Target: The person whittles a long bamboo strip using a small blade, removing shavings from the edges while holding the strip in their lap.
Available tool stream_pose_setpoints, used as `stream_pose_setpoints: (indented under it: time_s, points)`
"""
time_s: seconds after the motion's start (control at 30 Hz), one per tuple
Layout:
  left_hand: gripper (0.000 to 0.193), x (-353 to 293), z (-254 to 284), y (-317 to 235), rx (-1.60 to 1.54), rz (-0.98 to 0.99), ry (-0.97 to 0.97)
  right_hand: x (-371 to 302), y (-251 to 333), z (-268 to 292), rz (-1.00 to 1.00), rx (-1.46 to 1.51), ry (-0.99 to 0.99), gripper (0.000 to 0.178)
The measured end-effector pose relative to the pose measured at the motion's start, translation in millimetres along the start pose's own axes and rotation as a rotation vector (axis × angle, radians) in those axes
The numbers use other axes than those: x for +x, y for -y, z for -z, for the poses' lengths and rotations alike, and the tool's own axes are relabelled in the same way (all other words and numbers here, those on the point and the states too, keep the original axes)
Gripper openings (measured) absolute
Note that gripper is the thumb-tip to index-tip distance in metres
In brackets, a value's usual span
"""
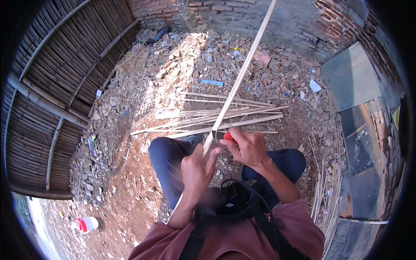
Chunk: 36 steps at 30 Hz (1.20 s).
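A long pale strip of split bamboo [236,86] slants from my lap up toward the far wall. My left hand [197,169] is closed round its near part, thumb pointing forward. In my right hand [249,147] is a knife [228,137] with a red handle, gripped in closed fingers. Its dark blade lies against the strip just ahead of my left hand. Beyond my knees, several more bamboo strips [208,119] lie in a loose pile on the ground.
A slatted bamboo wall [65,65] stands left and a brick wall [225,15] at the back. Rubble [268,73] covers the ground before it. Grey boards [353,78] lean at right, near more thin strips [323,195]. A white and red container [88,224] sits at lower left.
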<state>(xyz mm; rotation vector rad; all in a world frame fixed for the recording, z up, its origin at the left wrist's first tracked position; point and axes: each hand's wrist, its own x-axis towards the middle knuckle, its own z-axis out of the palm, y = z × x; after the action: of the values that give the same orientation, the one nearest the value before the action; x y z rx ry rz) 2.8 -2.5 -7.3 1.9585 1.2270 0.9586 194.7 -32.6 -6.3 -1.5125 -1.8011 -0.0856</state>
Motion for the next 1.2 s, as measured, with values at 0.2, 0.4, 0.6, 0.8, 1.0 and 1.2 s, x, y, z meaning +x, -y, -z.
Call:
stream_pose_setpoints:
  time_s: [0.2,0.4,0.6,0.8,1.0,1.2]
  points:
    - [0.05,-24.7,0.9,10.0,0.105,0.057,0.134,23.8,-52.6,34.7,-0.239,-0.045,-0.11,0.031]
    - [0.053,-29.0,6.8,10.1,0.109,0.032,0.093,18.0,-76.7,47.2,-0.472,0.13,-0.214,0.04]
    - [0.058,-22.6,13.9,0.9,0.043,0.004,0.079,-10.9,-40.5,28.9,-0.187,0.345,0.066,0.038]
    - [0.058,-17.1,16.3,-5.1,-0.117,0.036,0.171,-24.7,-18.1,3.7,0.043,0.348,0.204,0.034]
    - [0.051,-16.0,15.6,-14.7,-0.21,0.004,0.132,-19.7,-11.4,-1.5,0.117,0.348,0.176,0.037]
    - [0.047,-16.6,11.6,-10.0,-0.155,-0.018,0.093,-19.6,-8.4,-0.6,0.114,0.272,0.171,0.034]
